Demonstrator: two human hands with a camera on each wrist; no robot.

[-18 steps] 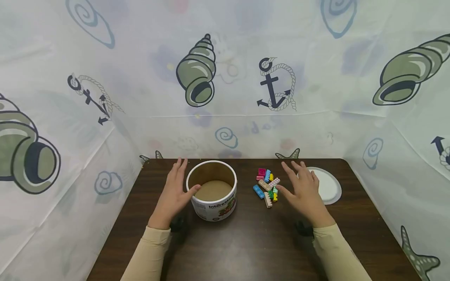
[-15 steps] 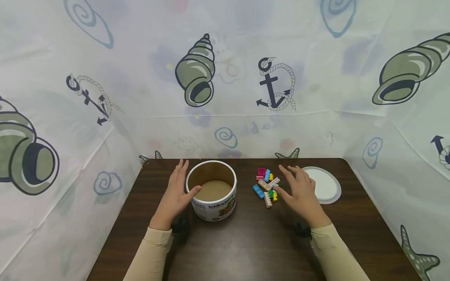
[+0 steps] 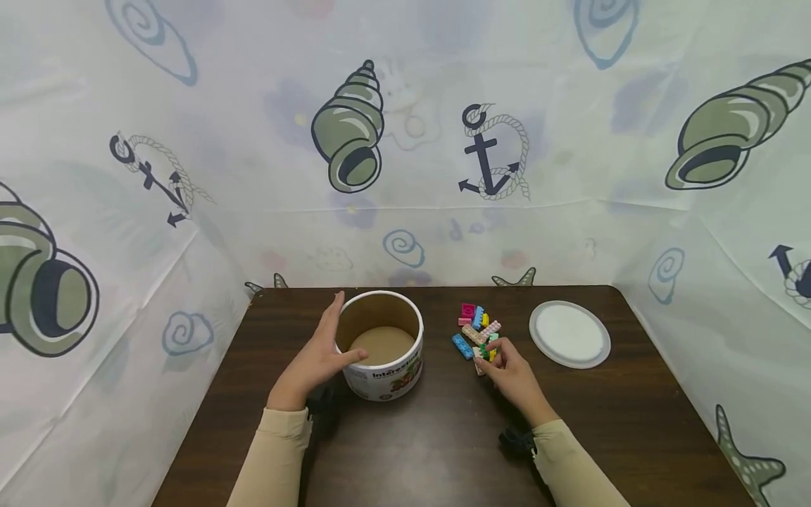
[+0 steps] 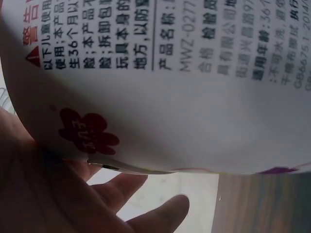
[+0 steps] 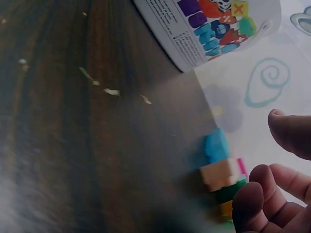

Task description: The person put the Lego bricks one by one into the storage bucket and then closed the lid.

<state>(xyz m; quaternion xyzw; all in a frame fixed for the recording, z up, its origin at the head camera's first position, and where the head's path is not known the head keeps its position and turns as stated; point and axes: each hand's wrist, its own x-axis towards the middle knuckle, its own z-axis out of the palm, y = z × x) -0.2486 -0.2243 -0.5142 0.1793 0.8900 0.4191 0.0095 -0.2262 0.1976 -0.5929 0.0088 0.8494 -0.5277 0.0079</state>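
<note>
My left hand (image 3: 313,362) lies against the left side of a white round tub (image 3: 386,384) with printed labels. Its thumb reaches over the rim, and its other fingers stretch along the outside. Up close in the left wrist view, the tub wall (image 4: 155,116) fills the frame with fingers (image 4: 165,213) spread beyond it. My right hand (image 3: 516,380) is at the near side of a small pile of toy building bricks (image 3: 472,332), partly hiding them. In the right wrist view, the thumb stands apart from the fingertips (image 5: 248,204), beside a beige brick (image 5: 218,174).
A white round lid (image 3: 570,334) lies flat to the right of the bricks on the dark wooden table (image 3: 418,451). Behind the table hangs a pale cloth (image 3: 431,155) printed with shells and anchors.
My right hand has come left and down from beside the lid to the near bricks, drawing thumb and fingers closer together. The left hand's fingers have closed in on the tub, which stays put.
</note>
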